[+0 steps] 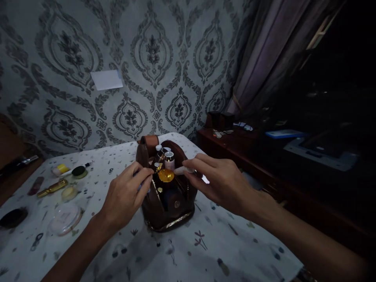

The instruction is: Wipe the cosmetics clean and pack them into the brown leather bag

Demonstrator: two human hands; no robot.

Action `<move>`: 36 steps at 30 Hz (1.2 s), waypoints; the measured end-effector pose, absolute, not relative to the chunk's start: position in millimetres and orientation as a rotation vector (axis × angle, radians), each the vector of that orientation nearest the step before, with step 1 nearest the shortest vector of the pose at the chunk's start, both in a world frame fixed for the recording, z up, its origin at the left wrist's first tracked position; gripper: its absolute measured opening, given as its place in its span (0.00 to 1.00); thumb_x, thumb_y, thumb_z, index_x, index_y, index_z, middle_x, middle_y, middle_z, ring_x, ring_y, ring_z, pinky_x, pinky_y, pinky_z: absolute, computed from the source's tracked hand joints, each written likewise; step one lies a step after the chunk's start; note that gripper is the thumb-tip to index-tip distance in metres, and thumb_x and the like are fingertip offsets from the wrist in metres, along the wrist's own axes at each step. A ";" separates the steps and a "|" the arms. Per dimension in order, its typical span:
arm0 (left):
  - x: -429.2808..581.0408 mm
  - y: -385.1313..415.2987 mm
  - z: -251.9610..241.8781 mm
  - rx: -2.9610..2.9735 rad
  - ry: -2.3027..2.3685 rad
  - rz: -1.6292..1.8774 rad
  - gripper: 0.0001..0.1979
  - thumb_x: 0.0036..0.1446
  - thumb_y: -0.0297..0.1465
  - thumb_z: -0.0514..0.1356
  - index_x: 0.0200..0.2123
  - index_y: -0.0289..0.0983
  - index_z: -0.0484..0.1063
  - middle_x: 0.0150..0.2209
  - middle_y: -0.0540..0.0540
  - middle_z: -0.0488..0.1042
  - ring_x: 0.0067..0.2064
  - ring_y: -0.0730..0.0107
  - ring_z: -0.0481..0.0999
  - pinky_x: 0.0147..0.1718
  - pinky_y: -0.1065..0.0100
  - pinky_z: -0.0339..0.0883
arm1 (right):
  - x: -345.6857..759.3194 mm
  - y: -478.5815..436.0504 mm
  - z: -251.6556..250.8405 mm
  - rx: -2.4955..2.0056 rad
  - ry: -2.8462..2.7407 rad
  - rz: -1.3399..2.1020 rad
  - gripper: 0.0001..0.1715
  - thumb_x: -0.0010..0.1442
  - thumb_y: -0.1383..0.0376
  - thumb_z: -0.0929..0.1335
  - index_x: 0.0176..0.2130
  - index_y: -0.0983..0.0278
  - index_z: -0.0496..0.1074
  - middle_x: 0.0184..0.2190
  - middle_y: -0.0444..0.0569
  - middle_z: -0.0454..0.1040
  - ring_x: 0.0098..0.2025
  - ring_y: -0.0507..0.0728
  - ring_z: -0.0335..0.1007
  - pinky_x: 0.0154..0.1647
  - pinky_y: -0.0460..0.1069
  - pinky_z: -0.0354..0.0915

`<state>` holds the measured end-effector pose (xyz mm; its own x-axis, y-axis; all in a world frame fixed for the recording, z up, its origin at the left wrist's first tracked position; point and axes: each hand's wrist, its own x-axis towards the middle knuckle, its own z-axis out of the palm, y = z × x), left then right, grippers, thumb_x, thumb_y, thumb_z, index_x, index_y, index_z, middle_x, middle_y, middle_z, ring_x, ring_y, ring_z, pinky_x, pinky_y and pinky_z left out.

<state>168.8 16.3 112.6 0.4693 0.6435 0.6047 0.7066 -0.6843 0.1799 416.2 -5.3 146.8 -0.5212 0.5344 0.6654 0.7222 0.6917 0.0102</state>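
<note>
A brown cosmetic bag (176,213) with a gold zipper stands unzipped on the cloth-covered table. Small bottles with pale or silvery caps, among them a pinkish bottle (169,159), stand upright inside it, beside a shiny gold round item (166,176). My left hand (125,194) is closed at the bag's left rim, thumb and finger pinching its zipper edge. Over the right side of the opening, my right hand (219,182) grips a small pale tube-shaped item (182,170) between thumb and fingers. Its far end is covered by the fingers, so its exact kind is unclear.
Cosmetics lie on the left of the table: a round clear compact (66,218), a gold tube (52,188), a cream-coloured jar (69,193) and a dark oval item (14,217). Patterned wallpaper rises behind. A dark red cabinet (229,147) stands to the right.
</note>
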 end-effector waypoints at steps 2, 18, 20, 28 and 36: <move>165.7 15.4 112.2 -2.621 -1.199 -1.026 0.13 0.69 0.31 0.49 0.45 0.38 0.72 0.38 0.47 0.70 0.37 0.69 0.74 0.34 0.70 0.66 | 413.9 -4.7 147.7 -0.966 -2.232 -0.348 0.08 0.68 0.67 0.62 0.41 0.64 0.71 0.30 0.47 0.74 0.25 0.50 0.67 0.25 0.44 0.58; 152.1 1.8 103.7 -2.638 -1.302 -1.177 0.12 0.69 0.29 0.49 0.50 0.39 0.68 0.40 0.46 0.70 0.40 0.70 0.75 0.38 0.71 0.68 | 371.6 60.1 173.7 -1.054 -2.255 0.077 0.09 0.63 0.70 0.66 0.44 0.65 0.74 0.35 0.48 0.78 0.34 0.53 0.70 0.34 0.45 0.56; 150.1 1.4 100.5 -2.633 -1.300 -1.187 0.13 0.68 0.28 0.49 0.51 0.39 0.68 0.39 0.46 0.71 0.40 0.70 0.75 0.38 0.72 0.68 | 363.2 69.9 176.2 -1.114 -2.359 0.121 0.10 0.62 0.71 0.66 0.43 0.64 0.74 0.34 0.47 0.78 0.35 0.54 0.70 0.34 0.45 0.55; 141.7 2.4 85.6 -2.587 -1.267 -1.210 0.16 0.67 0.26 0.50 0.56 0.40 0.66 0.38 0.46 0.74 0.38 0.71 0.76 0.36 0.72 0.70 | 336.6 106.2 164.6 -1.202 -2.632 0.007 0.10 0.64 0.68 0.66 0.46 0.62 0.72 0.39 0.50 0.78 0.40 0.57 0.72 0.34 0.47 0.54; 136.6 4.9 84.9 -2.589 -1.234 -1.148 0.18 0.67 0.25 0.50 0.58 0.40 0.65 0.37 0.46 0.74 0.36 0.70 0.77 0.34 0.72 0.72 | 326.4 128.7 152.9 -1.346 -2.710 -0.067 0.10 0.62 0.68 0.67 0.45 0.63 0.71 0.40 0.52 0.78 0.41 0.59 0.74 0.31 0.47 0.56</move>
